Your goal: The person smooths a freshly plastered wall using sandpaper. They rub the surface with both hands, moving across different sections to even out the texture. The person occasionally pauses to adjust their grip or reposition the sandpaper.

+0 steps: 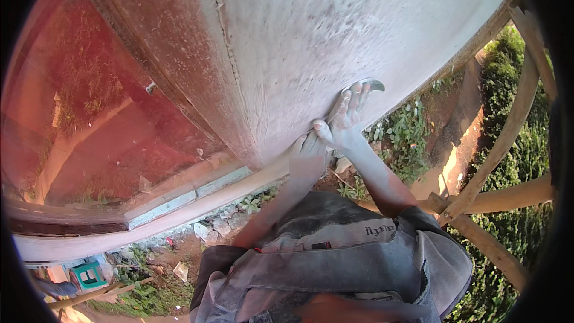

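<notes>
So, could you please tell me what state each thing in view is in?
Right hand: dusted pale, fingers extended
Left hand: close beside the right, fingers partly hidden
Curved piece: partly covered by the right fingers
Wall: patchy white, browner toward the left, with a rough line along it
Red pane: glossy, reflecting
Wooden poles: crossed
Dark clothing: rumpled, dusty
</notes>
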